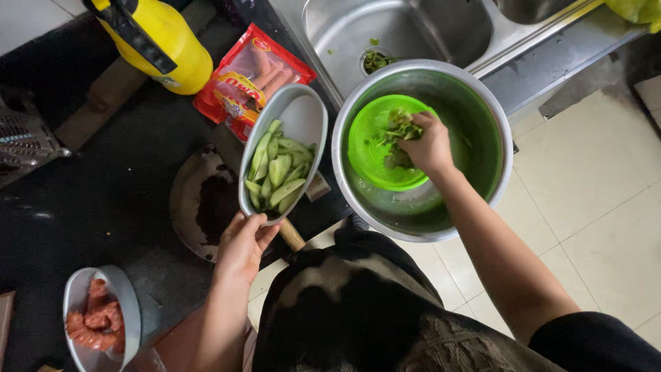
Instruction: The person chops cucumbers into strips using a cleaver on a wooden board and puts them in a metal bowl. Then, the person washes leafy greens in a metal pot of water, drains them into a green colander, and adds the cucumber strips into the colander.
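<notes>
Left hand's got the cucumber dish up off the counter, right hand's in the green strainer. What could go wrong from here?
1. The left hand grips the oval dish only at its near rim; held tilted, the cucumber slices could slide out.
2. The big metal bowl seems to overhang the counter edge above the floor; pressing down with the right hand might tip it.
3. Wet greens lifted from the green strainer may drip or drop.

Left hand (pixel 242 242): white oval bowl (pixel 301 117) of sliced cucumber (pixel 277 171) gripped at its near rim | Right hand (pixel 428 146): leafy greens (pixel 399 129) grasped over green strainer (pixel 375 141) inside steel basin (pixel 482 103) | Counter (pixel 103 200): sausage packet (pixel 248 79), yellow bottle (pixel 162 41) noted.
</notes>
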